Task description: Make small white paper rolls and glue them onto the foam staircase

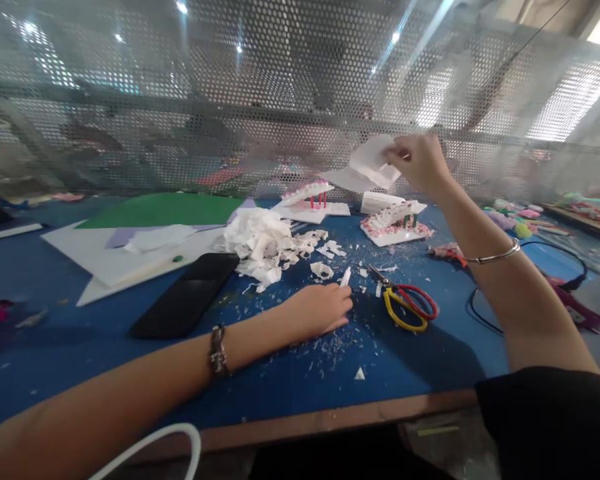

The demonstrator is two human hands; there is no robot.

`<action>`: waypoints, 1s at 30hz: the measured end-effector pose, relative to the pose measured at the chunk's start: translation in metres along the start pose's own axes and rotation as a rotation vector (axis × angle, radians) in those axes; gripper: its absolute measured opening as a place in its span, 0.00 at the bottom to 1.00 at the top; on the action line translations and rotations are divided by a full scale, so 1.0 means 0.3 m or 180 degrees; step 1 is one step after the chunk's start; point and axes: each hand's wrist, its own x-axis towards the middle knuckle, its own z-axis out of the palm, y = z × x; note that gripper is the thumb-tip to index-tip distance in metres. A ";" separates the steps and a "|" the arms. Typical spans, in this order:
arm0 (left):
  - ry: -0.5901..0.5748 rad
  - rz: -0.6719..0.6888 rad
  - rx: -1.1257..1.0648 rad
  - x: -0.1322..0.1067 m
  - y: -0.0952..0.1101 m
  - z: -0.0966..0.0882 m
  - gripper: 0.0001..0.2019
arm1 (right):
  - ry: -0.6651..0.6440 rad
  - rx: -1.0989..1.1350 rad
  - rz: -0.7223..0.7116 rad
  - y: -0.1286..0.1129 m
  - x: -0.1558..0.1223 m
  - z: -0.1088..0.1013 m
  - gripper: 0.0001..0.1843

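Note:
My left hand (pixel 323 310) rests low over the blue table, its fingers closed. A small white strip (pixel 346 277) pokes up from between them and looks pinched there. Raised at the back, my right hand (pixel 420 160) grips the edge of a thin white sheet (pixel 373 160) between thumb and fingers. Scissors (pixel 405 307) with one red and one yellow handle lie to the right of my left hand, blades part open. Beyond that hand is a heap of crumpled white scraps (pixel 260 243). Little white shreds are strewn around it.
Two small white models stand at the back, one on red posts (pixel 307 200), one on green posts (pixel 397 223). A black phone (pixel 187 297) lies left, before green (pixel 165 209) and white sheets (pixel 100 247). A perforated metal screen (pixel 280 87) rises behind. Black cable (pixel 575 250) curls right.

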 end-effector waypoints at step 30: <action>0.0879 -0.0355 -0.1067 -0.130 0.143 -0.044 0.36 | -0.0282 -0.0486 -0.2739 -0.361 -0.634 0.049 0.10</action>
